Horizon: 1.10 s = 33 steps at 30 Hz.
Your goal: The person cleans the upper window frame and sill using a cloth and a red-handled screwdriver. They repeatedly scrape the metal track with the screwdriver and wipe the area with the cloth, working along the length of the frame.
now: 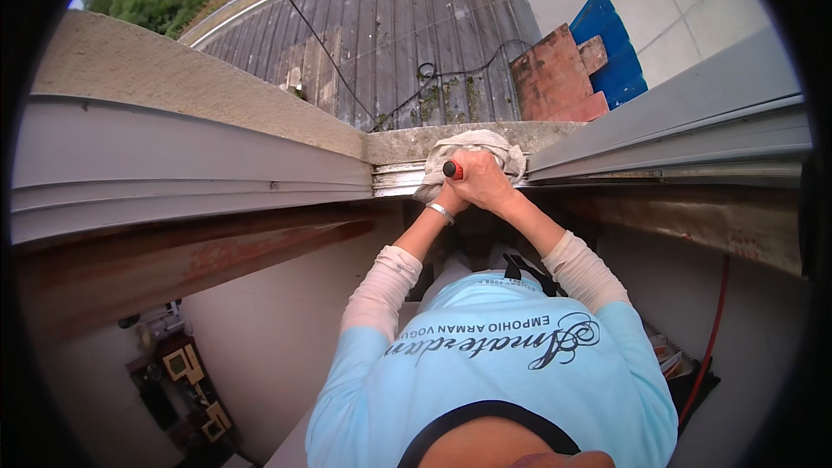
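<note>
My right hand [485, 180] is closed around a red handle [452, 170] with a black end, which points up toward me; the rest of this tool is hidden. Beneath and against it lies my left hand [453, 198], a silver bracelet at its wrist. Its fingers are covered by the right hand and the cloth. A crumpled pale beige cloth [479, 141] is bunched around and beyond both hands. It rests on the metal window track [395, 180], at the gap between the two window frames.
Grey window frames [199, 160] [676, 134] flank the gap. Outside lie a concrete ledge [399, 144], a corrugated roof [390, 35] with a black cable [472, 74], reddish boards [555, 78] and a blue sheet [617, 48]. Dark wooden furniture [184, 381] stands indoors at lower left.
</note>
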Tool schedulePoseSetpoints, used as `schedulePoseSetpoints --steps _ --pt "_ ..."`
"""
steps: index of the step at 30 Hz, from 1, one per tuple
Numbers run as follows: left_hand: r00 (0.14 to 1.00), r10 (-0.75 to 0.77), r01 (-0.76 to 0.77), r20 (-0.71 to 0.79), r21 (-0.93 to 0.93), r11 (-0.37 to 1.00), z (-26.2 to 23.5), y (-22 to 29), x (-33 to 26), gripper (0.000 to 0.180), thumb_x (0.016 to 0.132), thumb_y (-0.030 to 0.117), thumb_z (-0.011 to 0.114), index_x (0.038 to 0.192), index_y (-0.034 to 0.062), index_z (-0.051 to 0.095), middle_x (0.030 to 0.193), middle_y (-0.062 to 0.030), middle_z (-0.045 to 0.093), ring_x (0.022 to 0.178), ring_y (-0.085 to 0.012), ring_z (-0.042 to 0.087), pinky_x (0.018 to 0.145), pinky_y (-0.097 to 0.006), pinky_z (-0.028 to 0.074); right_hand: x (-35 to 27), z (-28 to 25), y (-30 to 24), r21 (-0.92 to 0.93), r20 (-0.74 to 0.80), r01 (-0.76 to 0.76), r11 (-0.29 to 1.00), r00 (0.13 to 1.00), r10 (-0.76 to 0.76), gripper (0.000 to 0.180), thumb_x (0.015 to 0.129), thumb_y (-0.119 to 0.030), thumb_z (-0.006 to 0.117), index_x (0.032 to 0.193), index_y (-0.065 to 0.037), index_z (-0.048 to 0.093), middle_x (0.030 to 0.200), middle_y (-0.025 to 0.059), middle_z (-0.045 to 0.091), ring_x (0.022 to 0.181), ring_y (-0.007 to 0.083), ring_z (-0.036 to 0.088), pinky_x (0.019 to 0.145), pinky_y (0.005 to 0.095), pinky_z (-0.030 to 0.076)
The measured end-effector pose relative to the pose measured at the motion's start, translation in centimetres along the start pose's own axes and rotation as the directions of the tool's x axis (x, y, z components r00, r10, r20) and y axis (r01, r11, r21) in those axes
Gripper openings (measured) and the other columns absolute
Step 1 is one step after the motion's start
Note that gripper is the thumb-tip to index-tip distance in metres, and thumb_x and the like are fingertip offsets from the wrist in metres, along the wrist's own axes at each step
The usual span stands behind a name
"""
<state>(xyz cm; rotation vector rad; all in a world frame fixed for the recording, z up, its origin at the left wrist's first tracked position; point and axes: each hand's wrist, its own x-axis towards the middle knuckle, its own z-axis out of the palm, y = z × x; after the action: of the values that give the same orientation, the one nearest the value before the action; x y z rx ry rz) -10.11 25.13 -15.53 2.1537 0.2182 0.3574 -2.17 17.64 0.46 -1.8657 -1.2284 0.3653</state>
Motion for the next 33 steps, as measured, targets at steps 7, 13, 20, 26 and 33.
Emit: schedulePoseSetpoints --steps 7,13,20,26,33 --pt "0.994 0.106 -0.108 0.032 0.09 0.99 0.5 2.0 1.3 0.035 0.082 0.021 0.063 0.111 0.0034 0.055 0.114 -0.0153 0.056 0.108 -0.0319 0.051 0.089 -0.042 0.042 1.3 0.0 1.7 -0.113 -0.089 -0.145 0.983 0.987 0.135 0.015 0.076 -0.017 0.061 0.073 -0.002 0.058 0.068 0.0221 0.061 0.07 0.0389 0.063 0.063 0.046 0.05" --pt "0.989 0.113 -0.135 0.09 0.297 0.945 -2.6 8.2 1.2 0.019 0.082 0.026 0.064 0.096 0.0135 0.064 0.106 -0.0042 0.06 0.104 -0.0236 0.053 0.079 -0.037 0.039 5.2 -0.6 4.4 0.054 0.005 -0.305 0.951 0.952 0.305 0.026 0.072 -0.023 0.064 0.078 0.001 0.059 0.074 0.0254 0.062 0.075 0.0427 0.062 0.067 0.0448 0.049" --pt "0.983 0.058 -0.123 0.175 0.382 0.916 -6.8 5.2 0.5 0.006 0.082 0.015 0.059 0.086 0.0115 0.06 0.086 -0.0036 0.055 0.089 -0.0243 0.052 0.076 -0.038 0.039 5.9 1.0 6.7 0.091 -0.007 -0.295 0.951 0.955 0.297 0.028 0.065 -0.022 0.066 0.073 0.004 0.057 0.071 0.0253 0.061 0.067 0.0386 0.062 0.062 0.0412 0.048" --pt "0.991 0.071 -0.124 0.111 0.614 0.78 -12.6 3.7 -2.4 0.006 0.077 0.012 0.056 0.083 0.0125 0.058 0.082 -0.0031 0.053 0.086 -0.0214 0.052 0.077 -0.036 0.039 7.4 5.0 0.4 0.344 -0.084 -0.167 0.924 0.975 0.207 0.028 0.063 -0.019 0.068 0.064 0.004 0.053 0.059 0.021 0.056 0.053 0.0308 0.055 0.055 0.038 0.046" --pt "0.991 0.135 -0.103 -0.024 0.521 0.847 -12.3 4.4 -3.0 0.009 0.083 0.013 0.059 0.091 0.0112 0.061 0.089 -0.004 0.057 0.086 -0.0234 0.053 0.077 -0.037 0.039 3.7 2.8 -0.8 0.384 -0.106 -0.068 0.921 0.988 0.117 0.022 0.065 -0.013 0.067 0.06 0.002 0.052 0.054 0.0185 0.053 0.048 0.0288 0.055 0.05 0.0357 0.044"
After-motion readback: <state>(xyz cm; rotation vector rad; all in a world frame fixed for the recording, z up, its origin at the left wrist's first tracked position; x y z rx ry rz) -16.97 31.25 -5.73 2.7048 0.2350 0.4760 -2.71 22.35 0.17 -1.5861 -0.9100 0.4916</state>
